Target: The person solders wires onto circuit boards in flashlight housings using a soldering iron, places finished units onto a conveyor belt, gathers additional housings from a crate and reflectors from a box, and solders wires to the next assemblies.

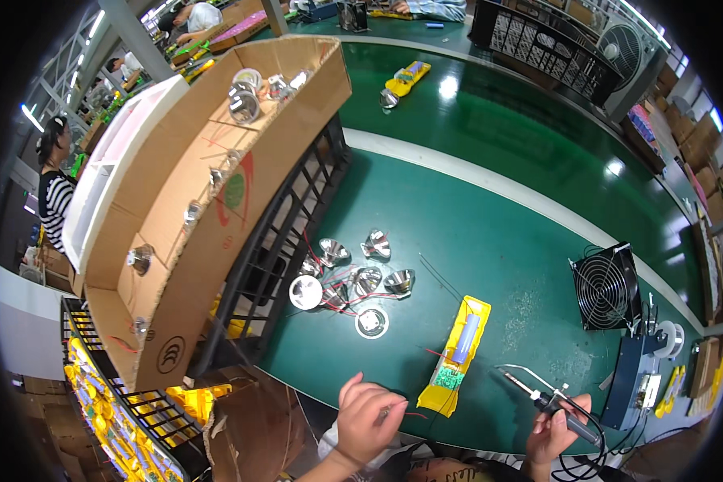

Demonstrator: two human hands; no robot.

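Left hand (367, 418) pinching a red wire (410, 414), right hand (556, 426) clamped on soldering iron (550, 399) (yellow housing (458, 353) between)

Green bench (490, 233): silver reflector cones (361, 277), open yellow casing (458, 353), black fan (606, 289), blue solder station (631, 381).

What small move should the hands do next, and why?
Probably bring the soldering iron in the right hand leftward to the red wire pinched in the left hand. The iron's tip points that way but is apart from the wire, near the open yellow case.
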